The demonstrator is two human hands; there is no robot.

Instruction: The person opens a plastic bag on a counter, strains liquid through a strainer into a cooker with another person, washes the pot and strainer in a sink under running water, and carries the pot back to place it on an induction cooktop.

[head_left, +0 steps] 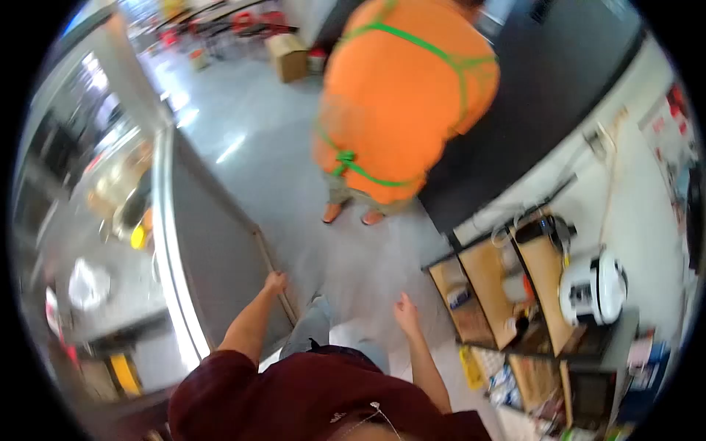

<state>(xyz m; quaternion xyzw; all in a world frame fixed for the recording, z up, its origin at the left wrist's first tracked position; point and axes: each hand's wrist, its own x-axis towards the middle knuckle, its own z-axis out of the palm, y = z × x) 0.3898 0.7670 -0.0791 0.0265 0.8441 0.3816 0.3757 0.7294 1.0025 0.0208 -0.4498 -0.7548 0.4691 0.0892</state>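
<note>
My left hand (276,281) is low at my side, beside the edge of a grey panel (213,242). Its fingers look curled but blurred, and I cannot tell whether they touch the panel edge. On the other side, my right hand (406,314) hangs over the floor with a finger stretched out and nothing seen in it. A wooden shelf unit (485,294) stands to the right of that hand.
Ahead, a person in an orange top with green straps (412,95) stands facing away, beside a long black counter (544,110). A white appliance (593,288) sits on the shelves. Left is a metal worktop (125,294) behind a frame. A cardboard box (288,57) stands farther back.
</note>
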